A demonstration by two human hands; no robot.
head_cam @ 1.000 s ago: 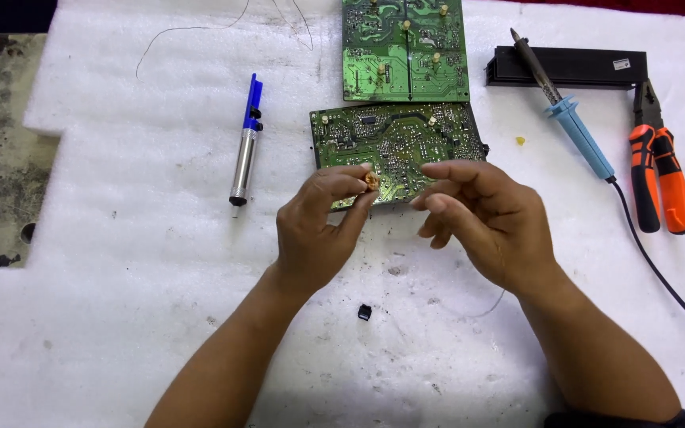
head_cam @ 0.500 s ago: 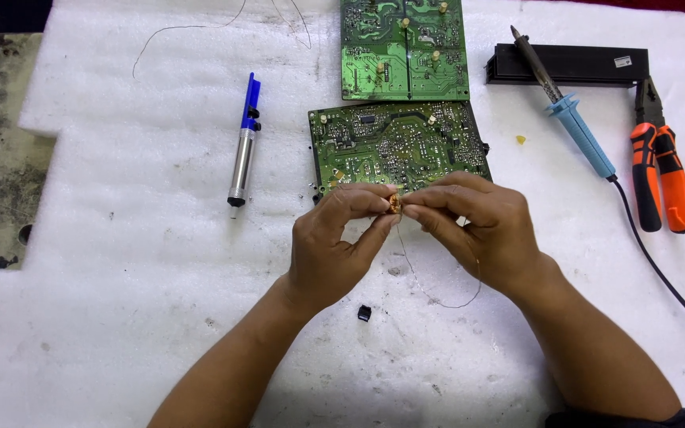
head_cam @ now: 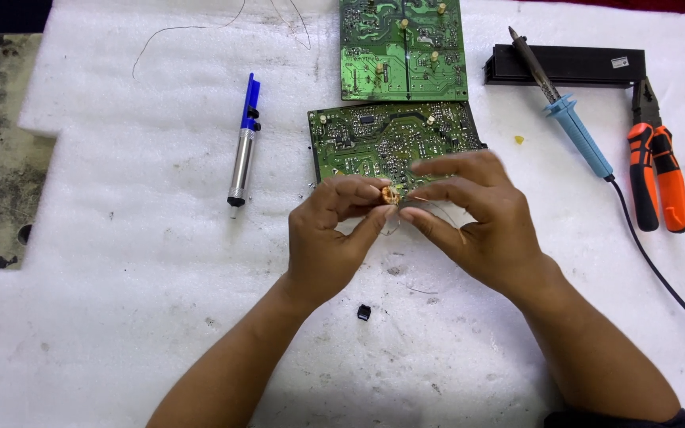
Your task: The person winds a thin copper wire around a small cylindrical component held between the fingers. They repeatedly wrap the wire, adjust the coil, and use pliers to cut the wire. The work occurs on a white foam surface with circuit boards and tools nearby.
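While pinched: coil [head_cam: 390,194] between both hands, above board [head_cam: 394,143].
Left hand [head_cam: 331,238]: clamped on coil.
Right hand [head_cam: 477,218]: fingertips closed on wire [head_cam: 430,206], rightward.

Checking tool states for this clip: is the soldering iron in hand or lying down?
Lying down. The soldering iron rests on the white foam, tip on a black bar, away from both hands.

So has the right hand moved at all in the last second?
Yes. The right hand has slid left along the near circuit board, meeting the left hand at the small coil.
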